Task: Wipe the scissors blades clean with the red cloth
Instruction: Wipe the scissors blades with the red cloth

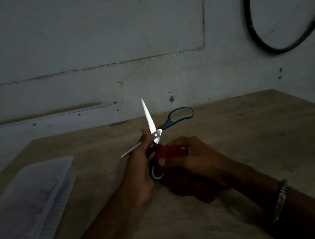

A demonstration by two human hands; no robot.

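Head view, dim light. A pair of scissors with dark blue and grey handles is held above a wooden table, its blades spread wide. One blade points up toward the wall; the other points left and slightly down, its tip showing past the left hand. One handle loop stands free at upper right of the pivot screw; the other loop lies low, between the two hands.

The left hand grasps the scissors near the pivot, fingers curled round the shank, the fingertips reaching up beside the upright blade. The right hand clenches a bunched red cloth, thumb and fingers pinching it; the wad touches the scissors just below the pivot, at the base of the upright blade. The rest of the cloth hangs dark beneath the right hand and rests on the table. A metal link bracelet circles the right wrist.

At left on the table lies a translucent plastic case, ribbed along its near side; its contents are blurred. A black cable loops on the wall at upper right, held by pale ties.

No brand, label or writing can be read on any item.
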